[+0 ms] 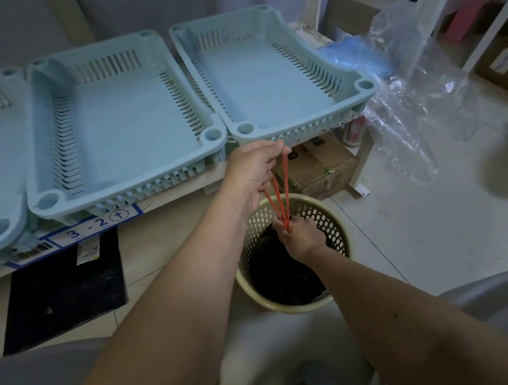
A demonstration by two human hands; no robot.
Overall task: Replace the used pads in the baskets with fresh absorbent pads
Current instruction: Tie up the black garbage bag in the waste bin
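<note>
Your left hand (254,167), frame centre, fingers curled round orange drawstrings (280,195); right hand (301,236) below pinches them over bin (342,295). Blue baskets (117,113) upper frame, no pads visible inside. Bin liner (277,274) likely soft, light: hold by strings.

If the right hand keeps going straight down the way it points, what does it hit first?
Most likely the black bag lining the cream wastebasket. The right hand already sits at the bag's gathered top, holding the orange drawstrings; exact depth is unclear.
</note>
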